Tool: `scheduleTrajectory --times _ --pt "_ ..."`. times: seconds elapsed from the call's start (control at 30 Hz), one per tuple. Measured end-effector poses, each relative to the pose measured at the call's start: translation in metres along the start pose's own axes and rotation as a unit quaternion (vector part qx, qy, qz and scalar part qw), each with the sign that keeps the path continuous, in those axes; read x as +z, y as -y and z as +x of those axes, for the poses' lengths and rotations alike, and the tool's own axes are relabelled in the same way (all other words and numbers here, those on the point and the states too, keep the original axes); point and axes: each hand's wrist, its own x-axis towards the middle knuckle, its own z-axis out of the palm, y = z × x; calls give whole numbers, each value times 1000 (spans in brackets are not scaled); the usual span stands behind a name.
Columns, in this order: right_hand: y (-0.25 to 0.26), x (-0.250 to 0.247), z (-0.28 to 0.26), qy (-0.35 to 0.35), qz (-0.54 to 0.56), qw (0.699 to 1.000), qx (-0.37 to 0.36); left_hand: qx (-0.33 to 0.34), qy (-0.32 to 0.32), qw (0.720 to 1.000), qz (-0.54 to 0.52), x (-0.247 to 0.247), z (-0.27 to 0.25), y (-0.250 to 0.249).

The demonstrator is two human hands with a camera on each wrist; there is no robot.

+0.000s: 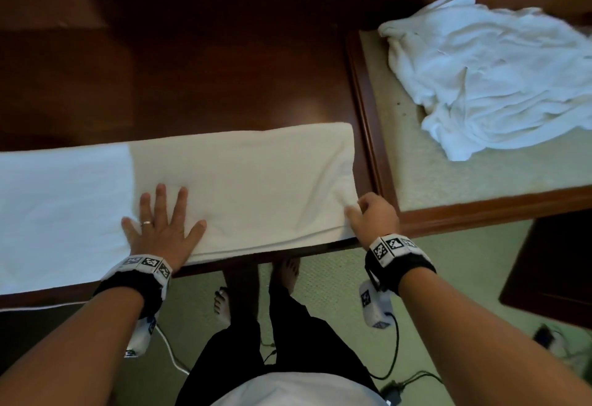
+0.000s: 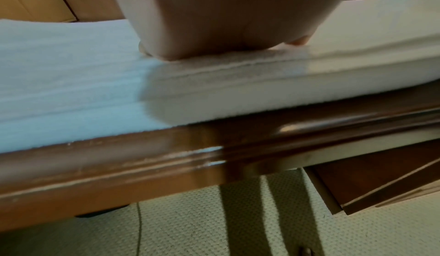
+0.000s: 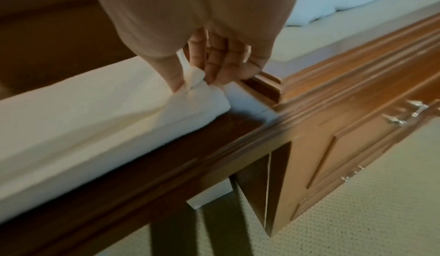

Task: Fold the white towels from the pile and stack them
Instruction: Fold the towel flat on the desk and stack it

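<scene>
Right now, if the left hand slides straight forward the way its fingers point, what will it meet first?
Only more towel. The left hand lies flat on the towel, fingers pointing away from the person. Ahead is the towel's far edge, then the bare dark table. Nothing else seems to stand in that line, as far as the head view shows.

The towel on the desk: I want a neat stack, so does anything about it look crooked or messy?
Mostly flat. The towel bunches only at its near right corner, where the right hand pinches it. The left hand presses it flat.
</scene>
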Motion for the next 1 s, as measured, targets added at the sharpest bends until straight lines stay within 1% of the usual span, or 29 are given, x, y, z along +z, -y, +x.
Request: scheduleTrajectory --times 0.03,0.1,0.17,0.27,0.33,0.43,0.53,0.63,0.73,0.8,0.87,0.9,0.97,1.0 --pt "-1 0 -3 -22 -14 1000 -6 3 0 1000 3 0 0 1" --pt "-4 -3 -9 -50 -6 999 -4 8 0 1000 4 0 1 1" --pt "-9 -8 -15 -43 1 999 24 12 -6 1000 4 3 2 2" --pt "-15 -10 -24 14 -65 996 55 21 -17 1000 2 6 1 5" --pt "-11 -7 -25 -2 -60 997 51 29 -22 999 5 8 1 8" --pt "9 1 -15 -38 -21 999 30 43 -42 998 8 13 1 13" --pt "24 10 2 -24 24 998 56 56 -81 995 10 20 4 17" --pt "27 18 19 -10 29 995 100 65 -107 992 19 27 5 22" --pt "23 17 28 39 75 984 158 63 -117 991 28 33 1 27" --pt "19 15 30 81 123 974 174 58 -117 991 32 33 1 29" --pt "16 15 31 120 157 967 159 53 -109 992 28 31 1 28" --pt "17 13 32 127 162 968 145 50 -106 993 24 30 1 27" --pt "26 0 39 120 153 975 106 49 -109 993 0 23 -2 22" --pt "34 -12 45 105 145 981 79 53 -116 992 -26 17 -4 18"
